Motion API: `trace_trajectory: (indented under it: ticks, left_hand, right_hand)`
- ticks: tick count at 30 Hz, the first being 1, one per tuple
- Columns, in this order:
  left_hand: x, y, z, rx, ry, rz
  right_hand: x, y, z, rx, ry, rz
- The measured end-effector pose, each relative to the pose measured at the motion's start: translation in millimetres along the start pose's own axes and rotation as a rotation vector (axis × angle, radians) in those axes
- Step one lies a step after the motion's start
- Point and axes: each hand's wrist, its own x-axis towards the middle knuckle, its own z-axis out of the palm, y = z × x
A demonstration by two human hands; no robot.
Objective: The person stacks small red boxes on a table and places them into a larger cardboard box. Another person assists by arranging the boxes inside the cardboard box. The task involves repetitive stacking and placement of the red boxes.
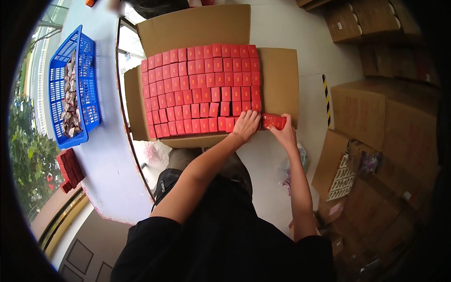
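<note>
Rows of small red boxes (197,94) stand packed on end in an open cardboard carton (195,28). At the carton's near right corner, my left hand (246,126) rests on the boxes with its fingers stretched over their tops; its thumb is hidden. Just right of it, my right hand (284,134) pinches another red box (274,121), lying on its side above the carton's right edge, between thumb and fingers. Dark gaps show between some boxes near the left hand, where a few lean.
On the white table (110,174) at left stand a blue plastic basket (87,94) of small wrapped packets and a stack of dark red boxes (69,168). Large brown cartons (359,113) crowd the right side. Yellow-black tape (326,101) marks the floor.
</note>
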Motion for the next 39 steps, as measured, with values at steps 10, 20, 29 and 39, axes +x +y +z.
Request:
trace_trajectory:
  ticks: [10, 20, 29, 39]
  left_hand:
    - [2.5, -11.6, 9.3, 0.028, 0.055, 0.129]
    - [-76.1, -32.7, -74.6, -0.383, -0.063, 0.069]
    - [-218.7, -69.4, -112.7, -0.655, -0.011, -0.339]
    - [-292.1, -144.4, -37.3, -0.445, 0.438, -0.683]
  right_hand:
    - [-59.5, 56.4, 37.0, 0.563, 0.248, 0.107]
    - [-108.6, 9.9, 47.5, 0.496, -0.144, -0.097]
    - [-110.3, -131.8, 114.6, 0.068, -0.657, -0.461]
    - [-102.7, -150.3, 213.6, -0.326, -0.280, -1.052]
